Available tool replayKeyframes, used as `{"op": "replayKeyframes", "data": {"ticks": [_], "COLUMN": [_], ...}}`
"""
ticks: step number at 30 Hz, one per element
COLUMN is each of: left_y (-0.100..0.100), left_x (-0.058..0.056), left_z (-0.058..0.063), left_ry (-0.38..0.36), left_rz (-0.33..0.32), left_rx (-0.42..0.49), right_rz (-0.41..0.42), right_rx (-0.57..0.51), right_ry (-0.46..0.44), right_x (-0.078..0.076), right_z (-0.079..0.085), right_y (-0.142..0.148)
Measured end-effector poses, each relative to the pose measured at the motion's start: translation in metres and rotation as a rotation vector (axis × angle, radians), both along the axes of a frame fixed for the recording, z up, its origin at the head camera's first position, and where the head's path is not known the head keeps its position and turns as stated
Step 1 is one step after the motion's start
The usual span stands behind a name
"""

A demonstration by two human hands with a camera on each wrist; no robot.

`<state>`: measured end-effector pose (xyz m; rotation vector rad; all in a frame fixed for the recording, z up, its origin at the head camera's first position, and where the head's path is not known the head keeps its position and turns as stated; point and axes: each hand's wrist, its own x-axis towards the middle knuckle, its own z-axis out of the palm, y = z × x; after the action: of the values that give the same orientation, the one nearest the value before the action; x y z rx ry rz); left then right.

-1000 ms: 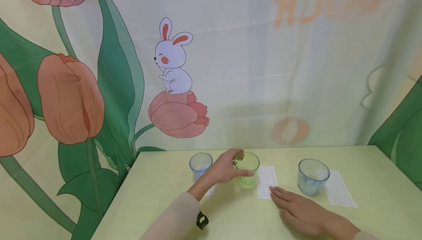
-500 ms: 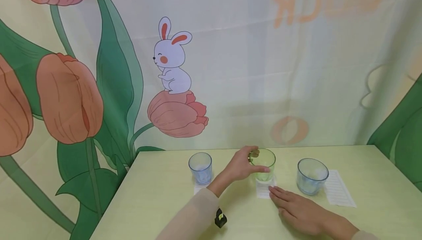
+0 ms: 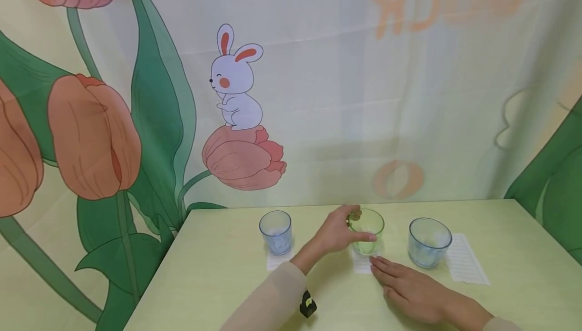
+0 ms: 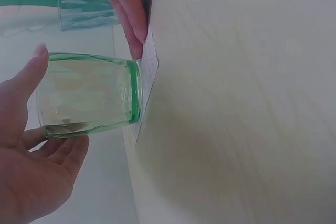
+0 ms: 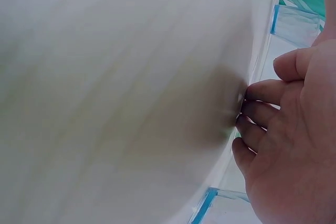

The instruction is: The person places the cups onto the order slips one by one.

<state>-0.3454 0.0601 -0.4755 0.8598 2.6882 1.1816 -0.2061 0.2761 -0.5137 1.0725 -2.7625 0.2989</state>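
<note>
My left hand point(image 3: 337, 232) grips a green glass point(image 3: 370, 224) near its rim, thumb on the near side and fingers behind. The glass stands upright over a white lined paper slip point(image 3: 362, 266), covering its far part. In the left wrist view the base of the green glass point(image 4: 89, 95) meets the slip or sits very close to it. My right hand point(image 3: 415, 290) lies palm down on the table, fingers straight, fingertips at the slip's right edge. The right wrist view shows those fingers point(image 5: 254, 111) extended against the tabletop.
A bluish glass point(image 3: 276, 234) stands on the left, with a paper slip point(image 3: 278, 261) partly under it. Another bluish glass point(image 3: 429, 245) stands on the right, beside a lined slip point(image 3: 468, 260). A printed curtain point(image 3: 327, 93) hangs behind the table point(image 3: 209, 275).
My left hand has carried the green glass right, from beside the middle slip to over it, then slightly lower and nearer. My right hand has stayed in place.
</note>
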Motion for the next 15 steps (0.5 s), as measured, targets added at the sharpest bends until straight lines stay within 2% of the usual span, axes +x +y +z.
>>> {"op": "replayKeyframes", "data": {"ticks": [8,15], "left_y": [0.0002,0.0010], "left_x": [0.0019,0.0055], "left_z": [0.0046,0.0025], "left_ry": [0.009,0.018], "left_rz": [-0.005,-0.007], "left_rx": [-0.021,-0.048], "right_rz": [-0.004,-0.008], "right_rx": [-0.001,-0.002], "right_ry": [-0.013,-0.027], "right_x": [-0.0020,-0.0002], "right_z": [0.0023,0.0002], "right_y": [-0.0015,-0.0006]}}
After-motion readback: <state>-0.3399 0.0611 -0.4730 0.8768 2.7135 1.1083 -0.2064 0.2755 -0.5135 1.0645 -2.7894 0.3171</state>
